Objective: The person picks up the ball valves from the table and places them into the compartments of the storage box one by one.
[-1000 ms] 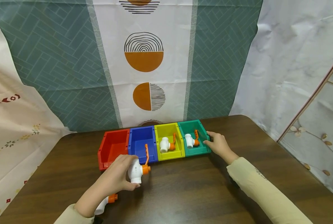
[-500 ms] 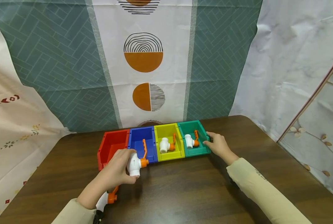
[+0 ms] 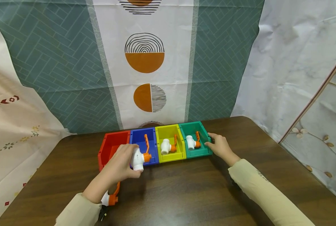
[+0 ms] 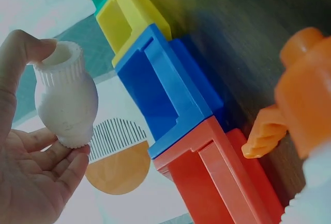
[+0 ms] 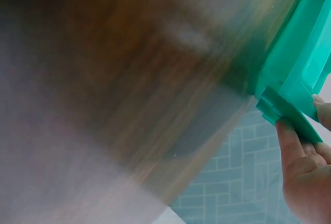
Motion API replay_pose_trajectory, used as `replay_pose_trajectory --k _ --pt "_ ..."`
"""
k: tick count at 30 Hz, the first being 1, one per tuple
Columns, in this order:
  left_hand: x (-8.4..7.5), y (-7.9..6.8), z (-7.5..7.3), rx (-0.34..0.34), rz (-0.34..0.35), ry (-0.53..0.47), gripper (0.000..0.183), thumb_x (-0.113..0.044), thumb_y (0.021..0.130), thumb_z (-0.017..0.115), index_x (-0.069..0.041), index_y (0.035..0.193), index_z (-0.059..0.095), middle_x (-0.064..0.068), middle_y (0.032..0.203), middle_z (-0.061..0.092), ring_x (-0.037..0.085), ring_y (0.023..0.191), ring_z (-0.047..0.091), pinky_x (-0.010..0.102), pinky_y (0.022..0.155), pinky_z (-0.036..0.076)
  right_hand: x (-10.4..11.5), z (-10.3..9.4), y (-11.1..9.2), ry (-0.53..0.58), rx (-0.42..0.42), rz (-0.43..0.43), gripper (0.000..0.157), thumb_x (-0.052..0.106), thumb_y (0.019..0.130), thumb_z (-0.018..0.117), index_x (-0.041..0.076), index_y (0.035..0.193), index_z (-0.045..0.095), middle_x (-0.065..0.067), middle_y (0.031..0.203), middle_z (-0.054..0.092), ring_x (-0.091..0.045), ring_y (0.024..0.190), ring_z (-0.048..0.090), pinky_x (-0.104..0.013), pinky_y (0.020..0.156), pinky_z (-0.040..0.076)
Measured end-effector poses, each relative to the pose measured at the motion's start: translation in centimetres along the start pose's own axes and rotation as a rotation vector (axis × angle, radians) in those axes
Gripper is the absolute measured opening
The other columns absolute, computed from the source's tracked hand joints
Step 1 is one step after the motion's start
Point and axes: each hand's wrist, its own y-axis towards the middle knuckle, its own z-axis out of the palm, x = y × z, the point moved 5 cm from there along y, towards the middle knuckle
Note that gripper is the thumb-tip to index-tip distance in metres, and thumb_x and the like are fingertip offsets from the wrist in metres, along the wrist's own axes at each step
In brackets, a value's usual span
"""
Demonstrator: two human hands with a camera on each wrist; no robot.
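Note:
My left hand (image 3: 118, 164) grips a white plastic ball valve (image 3: 136, 159) with an orange lever, in front of the blue bin (image 3: 153, 147). In the left wrist view the thumb lies at the ribbed open end of this valve (image 4: 67, 97), with fingers at its opposite end. My right hand (image 3: 221, 146) holds the side wall of the green bin (image 3: 197, 153) between thumb and fingers. One similar valve (image 3: 190, 142) lies in the green bin, another valve (image 3: 166, 146) in the yellow bin (image 3: 173, 157).
A red bin (image 3: 111, 149) ends the row on the left. Another orange-and-white valve (image 3: 111, 199) is on the brown table (image 3: 179, 194), partly hidden behind my left forearm. A patterned cloth (image 3: 80, 78) hangs behind the table.
My left hand has carried its valve forward, away from me, so that it now overlaps the blue bin's front. The right hand stays on the green bin.

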Motion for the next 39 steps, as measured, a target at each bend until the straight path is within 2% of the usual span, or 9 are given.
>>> replay_pose_trajectory --k 7,13,17,22,28,39 --pt "0.5 1.2 0.2 0.04 -0.029 -0.007 0.077 -0.019 0.061 0.085 0.003 0.125 0.049 0.015 0.12 0.056 0.029 0.109 0.046 0.036 0.074 0.054 0.2 -0.4 0.2 0.002 -0.018 -0.017 0.05 0.006 0.089 0.062 -0.012 0.133 0.046 -0.03 0.126 0.056 -0.041 0.108 0.061 -0.049 0.085 0.054" --pt "1.0 2.4 0.1 0.061 -0.012 0.005 0.074 -0.018 0.062 0.084 0.005 0.123 0.049 0.016 0.115 0.056 0.03 0.106 0.046 0.034 0.07 0.054 0.3 -0.6 0.3 0.001 -0.011 -0.007 0.05 0.006 0.09 0.062 -0.013 0.133 0.045 -0.031 0.127 0.055 -0.042 0.109 0.06 -0.049 0.084 0.054" --pt "1.3 3.1 0.0 0.074 -0.017 0.019 0.073 -0.019 0.063 0.084 0.006 0.123 0.049 0.017 0.114 0.057 0.03 0.106 0.046 0.036 0.073 0.054 0.2 -0.4 0.3 0.005 -0.003 -0.006 0.051 0.007 0.09 0.061 -0.013 0.134 0.044 -0.031 0.127 0.055 -0.042 0.109 0.06 -0.048 0.084 0.054" --pt "1.9 3.5 0.2 0.091 -0.049 0.004 0.074 -0.02 0.065 0.083 0.005 0.125 0.048 0.017 0.116 0.057 0.031 0.108 0.045 0.039 0.077 0.054 0.2 -0.3 0.3 0.004 -0.004 0.002 0.051 0.007 0.09 0.062 -0.013 0.134 0.044 -0.031 0.127 0.055 -0.041 0.11 0.06 -0.049 0.085 0.053" --pt "2.8 3.8 0.7 0.104 -0.099 -0.052 0.074 -0.02 0.066 0.083 0.005 0.126 0.048 0.016 0.114 0.057 0.029 0.104 0.046 0.035 0.073 0.055 0.3 0.0 0.3 -0.012 0.005 -0.008 0.05 0.007 0.09 0.062 -0.013 0.133 0.045 -0.031 0.127 0.054 -0.042 0.111 0.059 -0.05 0.088 0.051" --pt "3.5 4.4 1.3 0.12 -0.109 -0.07 0.074 -0.02 0.066 0.083 0.005 0.126 0.048 0.016 0.114 0.056 0.028 0.103 0.045 0.035 0.075 0.055 -0.1 0.0 0.0 -0.003 0.0 -0.005 0.05 0.006 0.089 0.062 -0.013 0.132 0.046 -0.031 0.127 0.055 -0.042 0.111 0.058 -0.051 0.089 0.051"
